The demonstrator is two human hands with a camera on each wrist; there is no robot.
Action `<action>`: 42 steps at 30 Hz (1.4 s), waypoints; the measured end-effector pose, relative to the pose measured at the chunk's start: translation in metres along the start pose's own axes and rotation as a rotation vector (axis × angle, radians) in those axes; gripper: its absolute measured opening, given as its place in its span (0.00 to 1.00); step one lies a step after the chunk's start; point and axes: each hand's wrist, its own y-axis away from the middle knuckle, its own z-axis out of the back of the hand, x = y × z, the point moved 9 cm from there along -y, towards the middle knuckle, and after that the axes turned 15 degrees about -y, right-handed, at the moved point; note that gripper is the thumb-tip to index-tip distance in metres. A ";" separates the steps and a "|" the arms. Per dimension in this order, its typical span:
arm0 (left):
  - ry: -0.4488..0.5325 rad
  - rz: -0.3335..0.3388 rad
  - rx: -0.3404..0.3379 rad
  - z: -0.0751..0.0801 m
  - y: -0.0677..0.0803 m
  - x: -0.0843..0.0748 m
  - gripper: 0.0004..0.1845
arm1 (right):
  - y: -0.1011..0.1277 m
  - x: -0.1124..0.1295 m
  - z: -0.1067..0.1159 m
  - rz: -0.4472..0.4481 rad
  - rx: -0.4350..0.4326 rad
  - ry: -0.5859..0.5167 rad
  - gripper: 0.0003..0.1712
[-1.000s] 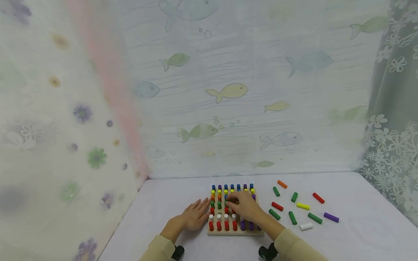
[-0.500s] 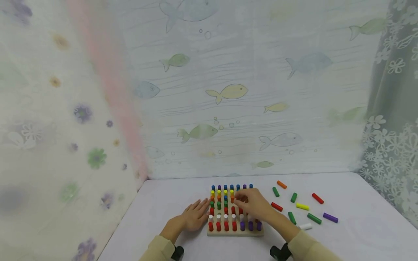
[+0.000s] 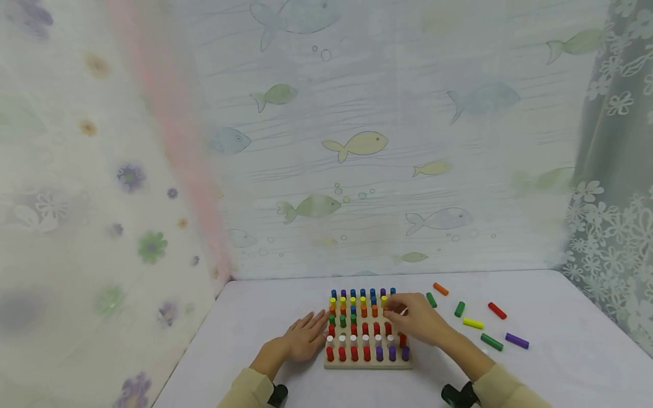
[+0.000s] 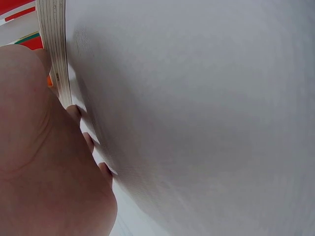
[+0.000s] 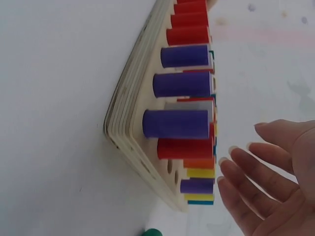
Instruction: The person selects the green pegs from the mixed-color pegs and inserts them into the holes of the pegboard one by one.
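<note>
Right now the right hand point(image 3: 415, 318) hangs over the right side of the wooden peg board point(image 3: 368, 362), fingers loosely spread and holding nothing; the right wrist view shows the fingertips point(image 5: 235, 156) apart from the pegs, with a gap between them and the standing purple peg point(image 5: 175, 124) at the board's corner. Its fingertips point left and away, toward the orange and yellow pegs standing in the far rows just ahead of them. Every peg in the board stands upright, long axis vertical. To the right of this hand, near to well apart, loose pegs lie flat on the table point(image 3: 561, 351): a green peg point(image 3: 431, 300) closest beside the knuckles, then another green one point(image 3: 459, 309), a yellow peg point(image 3: 473, 323), a red peg point(image 3: 497, 310) and a purple peg point(image 3: 517, 340). The right hand is much the nearer to all of these. The left hand point(image 3: 306, 337) lies flat with straight fingers on the table, fingertips touching the board's left edge, gripping nothing
</note>
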 end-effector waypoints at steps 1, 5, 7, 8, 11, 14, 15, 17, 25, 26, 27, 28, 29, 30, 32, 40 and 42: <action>-0.001 0.000 -0.001 0.000 0.000 0.000 0.33 | 0.001 0.000 0.002 0.001 -0.001 0.001 0.08; 0.004 0.003 0.002 0.001 0.001 0.000 0.33 | 0.003 -0.001 0.010 0.012 -0.005 0.014 0.07; 0.005 0.004 0.003 0.001 0.001 0.001 0.33 | 0.004 -0.001 0.013 0.021 -0.007 0.026 0.06; 0.003 0.004 0.002 0.001 0.001 0.001 0.33 | 0.004 -0.001 0.015 0.022 -0.008 0.027 0.06; 0.002 0.003 0.003 0.000 0.000 0.001 0.33 | 0.007 -0.004 0.022 -0.002 -0.019 0.038 0.07; -0.001 0.005 0.005 0.001 0.001 -0.001 0.33 | 0.009 -0.010 0.031 -0.032 -0.045 0.052 0.09; 0.000 0.007 0.007 0.002 0.002 -0.002 0.33 | 0.009 -0.012 0.035 -0.037 -0.056 0.063 0.10; -0.001 0.009 0.007 0.003 0.002 -0.002 0.33 | 0.011 -0.015 0.041 -0.029 -0.070 0.072 0.11; 0.005 0.003 0.001 0.002 0.002 -0.002 0.33 | 0.016 -0.028 0.059 -0.061 -0.071 0.073 0.13; 0.008 0.001 -0.002 0.002 0.002 -0.002 0.33 | 0.016 -0.029 0.060 -0.068 -0.072 0.070 0.13; 0.010 0.000 -0.002 0.001 0.001 -0.001 0.33 | 0.017 -0.030 0.062 -0.071 -0.072 0.070 0.14; 0.010 -0.002 -0.006 0.000 0.000 -0.001 0.33 | 0.018 -0.031 0.064 -0.073 -0.075 0.071 0.13; 0.012 -0.003 -0.005 -0.002 0.000 0.000 0.33 | 0.018 -0.032 0.065 -0.068 -0.074 0.077 0.14; 0.012 -0.004 -0.008 -0.003 -0.001 0.000 0.33 | 0.018 -0.032 0.067 -0.067 -0.075 0.080 0.14; 0.015 -0.008 -0.016 -0.005 -0.002 0.001 0.34 | 0.019 -0.034 0.071 -0.065 -0.078 0.090 0.14; 0.002 -0.005 0.002 0.000 0.001 -0.002 0.34 | 0.018 -0.048 0.085 -0.094 -0.101 0.093 0.15; -0.005 0.000 0.005 0.001 0.001 -0.001 0.33 | 0.017 -0.053 0.088 -0.102 -0.108 0.088 0.15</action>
